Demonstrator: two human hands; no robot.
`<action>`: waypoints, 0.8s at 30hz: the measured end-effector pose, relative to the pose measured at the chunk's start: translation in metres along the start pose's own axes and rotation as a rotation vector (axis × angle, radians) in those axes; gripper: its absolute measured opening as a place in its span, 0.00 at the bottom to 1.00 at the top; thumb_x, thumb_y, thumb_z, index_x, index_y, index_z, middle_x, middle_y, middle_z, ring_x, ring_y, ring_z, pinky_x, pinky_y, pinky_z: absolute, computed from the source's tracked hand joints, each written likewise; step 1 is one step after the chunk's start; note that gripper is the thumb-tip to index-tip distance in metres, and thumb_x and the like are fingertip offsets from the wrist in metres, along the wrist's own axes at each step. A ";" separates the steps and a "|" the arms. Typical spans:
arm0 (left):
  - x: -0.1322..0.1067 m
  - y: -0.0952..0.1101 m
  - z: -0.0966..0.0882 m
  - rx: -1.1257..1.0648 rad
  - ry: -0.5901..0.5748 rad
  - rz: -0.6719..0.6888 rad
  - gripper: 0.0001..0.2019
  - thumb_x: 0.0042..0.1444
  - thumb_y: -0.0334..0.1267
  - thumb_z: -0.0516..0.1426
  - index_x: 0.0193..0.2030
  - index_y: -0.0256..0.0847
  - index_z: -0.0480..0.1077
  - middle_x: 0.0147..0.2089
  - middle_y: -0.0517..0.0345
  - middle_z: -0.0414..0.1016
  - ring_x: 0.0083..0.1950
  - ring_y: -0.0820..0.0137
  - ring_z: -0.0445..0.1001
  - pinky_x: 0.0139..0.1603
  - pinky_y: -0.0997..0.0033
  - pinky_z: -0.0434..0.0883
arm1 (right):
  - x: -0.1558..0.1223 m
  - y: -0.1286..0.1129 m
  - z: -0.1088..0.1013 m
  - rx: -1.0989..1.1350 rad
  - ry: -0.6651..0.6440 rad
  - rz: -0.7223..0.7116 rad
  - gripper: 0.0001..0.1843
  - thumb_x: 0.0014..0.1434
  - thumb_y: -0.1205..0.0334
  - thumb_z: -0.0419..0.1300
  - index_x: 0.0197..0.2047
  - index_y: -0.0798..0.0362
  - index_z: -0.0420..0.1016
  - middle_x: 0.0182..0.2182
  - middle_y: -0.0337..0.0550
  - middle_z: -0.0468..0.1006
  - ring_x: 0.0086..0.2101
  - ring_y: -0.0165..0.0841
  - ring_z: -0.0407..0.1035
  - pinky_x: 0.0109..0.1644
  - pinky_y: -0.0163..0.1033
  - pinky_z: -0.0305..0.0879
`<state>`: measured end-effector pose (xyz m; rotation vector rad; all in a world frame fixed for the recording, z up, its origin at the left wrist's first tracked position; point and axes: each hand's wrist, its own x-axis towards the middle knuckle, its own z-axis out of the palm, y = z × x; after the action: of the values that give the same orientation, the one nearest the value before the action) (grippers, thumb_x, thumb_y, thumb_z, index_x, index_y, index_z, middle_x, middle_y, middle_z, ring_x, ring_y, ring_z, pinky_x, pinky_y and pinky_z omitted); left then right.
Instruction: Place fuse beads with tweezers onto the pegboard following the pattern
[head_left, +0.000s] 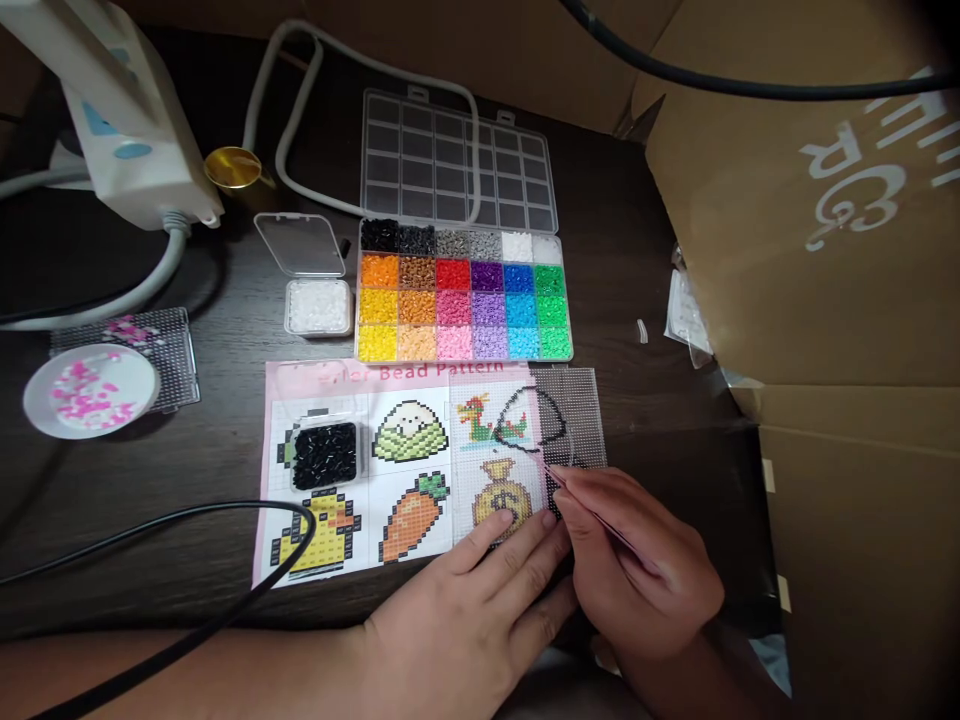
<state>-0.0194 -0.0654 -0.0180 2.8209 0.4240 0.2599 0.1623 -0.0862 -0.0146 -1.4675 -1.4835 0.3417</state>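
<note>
My right hand (641,560) pinches a thin pink pair of tweezers (611,530), their tip over the clear pegboard (587,405). My left hand (465,605) lies flat with fingers apart on the pegboard's near edge. Black beads form a rounded outline (564,425) on the pegboard. Beneath it, partly covered, lies a printed bead pattern sheet (409,375) with pixel drawings such as a carrot and a rice-ball shape. A small clear box of black beads (325,455) stands open on the sheet. Whether the tweezers hold a bead is too small to tell.
Behind the sheet stands an open bead organizer (454,290) with many colours. Left of it is a box of white beads (318,306). A white dish (94,395) holds pink and white beads. A black cable (225,620) crosses my left forearm. Cardboard (855,520) borders the right.
</note>
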 end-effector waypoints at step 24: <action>-0.001 0.001 0.003 -0.002 0.011 -0.008 0.25 0.66 0.46 0.54 0.68 0.43 0.66 0.72 0.47 0.62 0.74 0.55 0.56 0.75 0.49 0.36 | 0.003 -0.001 0.003 0.019 0.039 0.011 0.22 0.53 0.82 0.65 0.47 0.49 0.83 0.39 0.42 0.86 0.37 0.35 0.81 0.44 0.42 0.82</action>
<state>-0.0191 -0.0671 -0.0207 2.8168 0.4369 0.2747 0.1604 -0.0822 -0.0140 -1.4602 -1.4383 0.3316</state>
